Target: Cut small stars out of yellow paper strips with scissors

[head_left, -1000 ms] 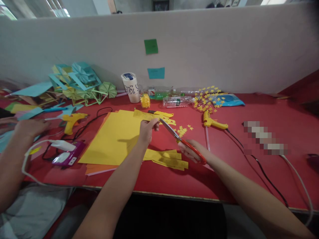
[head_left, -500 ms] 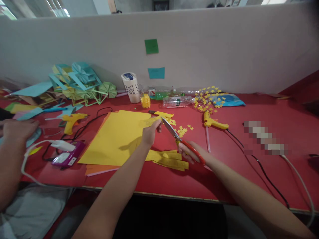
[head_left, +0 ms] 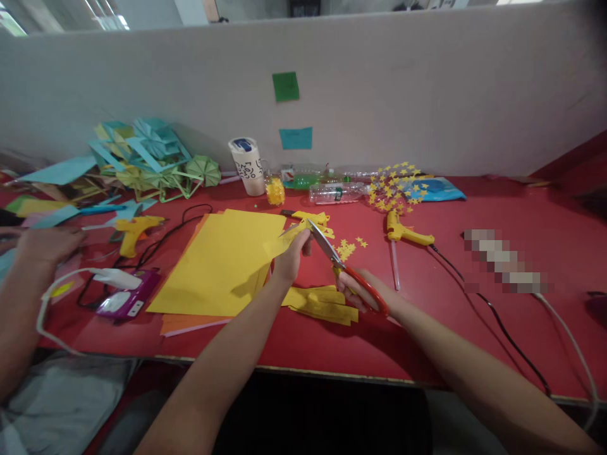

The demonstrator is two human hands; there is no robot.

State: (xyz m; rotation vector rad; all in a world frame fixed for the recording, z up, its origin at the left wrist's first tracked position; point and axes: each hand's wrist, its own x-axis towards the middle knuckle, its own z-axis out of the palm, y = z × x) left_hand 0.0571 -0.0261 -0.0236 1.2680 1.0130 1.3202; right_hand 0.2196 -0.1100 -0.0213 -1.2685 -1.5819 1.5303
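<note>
My left hand (head_left: 290, 258) pinches a small piece of yellow paper (head_left: 289, 231) just above the red table (head_left: 427, 316). My right hand (head_left: 363, 292) grips red-handled scissors (head_left: 341, 265), whose metal blades point up-left and meet the paper beside my left fingers. A stack of yellow sheets (head_left: 222, 262) lies under my left hand on an orange sheet. Cut yellow strips (head_left: 322, 304) lie between my two forearms. Small yellow paper stars (head_left: 348, 248) are scattered beyond the scissors.
Another person's hand (head_left: 45, 243) rests at the left edge near a purple device (head_left: 123, 302) and a yellow glue gun (head_left: 135, 229). A second glue gun (head_left: 403, 232), plastic bottles (head_left: 332, 191), a paper cup (head_left: 247, 165) and folded paper crafts (head_left: 152, 158) line the back by the partition.
My left hand has shifted a little right and turned the paper piece toward the scissors. The blades have moved in onto the paper. The other person's hand has slid slightly.
</note>
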